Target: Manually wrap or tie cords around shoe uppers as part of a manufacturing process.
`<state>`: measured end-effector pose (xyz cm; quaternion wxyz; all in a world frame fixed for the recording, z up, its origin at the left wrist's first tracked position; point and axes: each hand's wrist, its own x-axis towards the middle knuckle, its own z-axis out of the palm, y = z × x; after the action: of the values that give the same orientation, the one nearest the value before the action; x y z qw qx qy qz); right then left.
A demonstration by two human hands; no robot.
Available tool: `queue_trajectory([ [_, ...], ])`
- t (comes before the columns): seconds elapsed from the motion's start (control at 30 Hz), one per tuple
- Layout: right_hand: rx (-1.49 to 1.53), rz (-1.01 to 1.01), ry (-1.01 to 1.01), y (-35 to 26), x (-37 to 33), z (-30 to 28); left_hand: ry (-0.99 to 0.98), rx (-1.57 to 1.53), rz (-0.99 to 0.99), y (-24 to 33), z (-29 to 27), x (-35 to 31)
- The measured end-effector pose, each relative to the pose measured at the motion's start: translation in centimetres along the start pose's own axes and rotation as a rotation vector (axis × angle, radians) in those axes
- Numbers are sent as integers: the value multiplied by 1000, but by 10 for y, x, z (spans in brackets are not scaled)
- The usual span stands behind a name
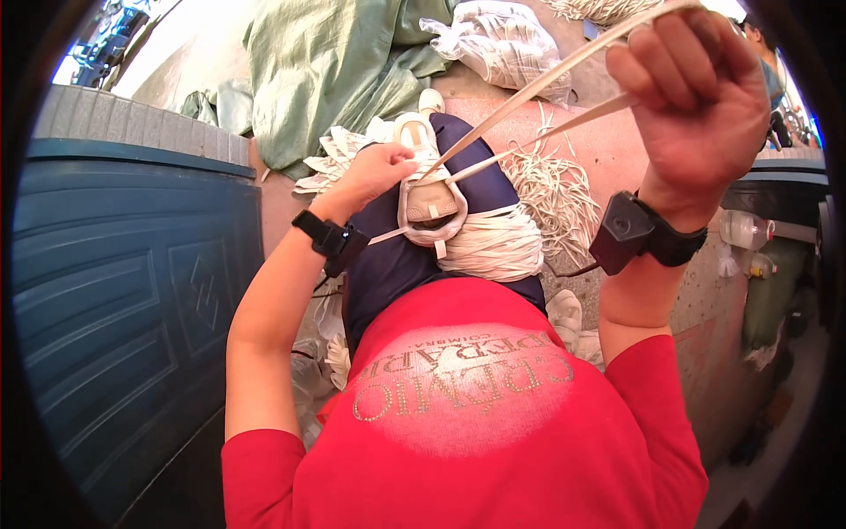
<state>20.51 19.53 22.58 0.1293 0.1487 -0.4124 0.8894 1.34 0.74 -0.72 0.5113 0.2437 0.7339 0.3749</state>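
Note:
A beige and white sneaker [430, 214] lies on my lap, its heel opening toward me. Two strands of a long cream shoelace [529, 93] run from its eyelets up to the right. My right hand [687, 97], raised high at the right, is closed in a fist around the shoelace and pulls both strands taut. At the sneaker's left side my left hand [385, 169] has its fingers curled and pressed against the upper. Its fingertips are partly hidden. Another bundle of cream laces [493, 245] rests across my thigh, right of the sneaker.
Loose laces [553, 189] are heaped on the floor to the right. Beyond my knees lie a green tarp [339, 70] and a clear plastic bag of pale items [507, 44]. A blue panelled door [141, 291] stands at left. Plastic bottles [745, 229] are at right.

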Motion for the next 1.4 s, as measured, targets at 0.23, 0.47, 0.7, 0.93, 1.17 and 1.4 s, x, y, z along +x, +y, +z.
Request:
queue_trajectory([
  [0.23,-144,-163,250,26,35,0,-521,128,345,71,7,-10],
  [0.47,33,-77,507,-49,-47,-137,-41,-1027,287,34,-120,-9],
  [0.7,67,-81,506,-7,-71,-177,8,-1053,211,-28,-182,-26],
  [0.93,-807,624,456,157,-84,-118,-40,-728,-228,-33,-50,-41],
  [1.17,-726,743,325,198,-108,-116,29,-193,-58,-47,-1,-44],
  [1.4,-1028,765,289,200,-105,-128,151,-167,-14,-40,11,-54],
])
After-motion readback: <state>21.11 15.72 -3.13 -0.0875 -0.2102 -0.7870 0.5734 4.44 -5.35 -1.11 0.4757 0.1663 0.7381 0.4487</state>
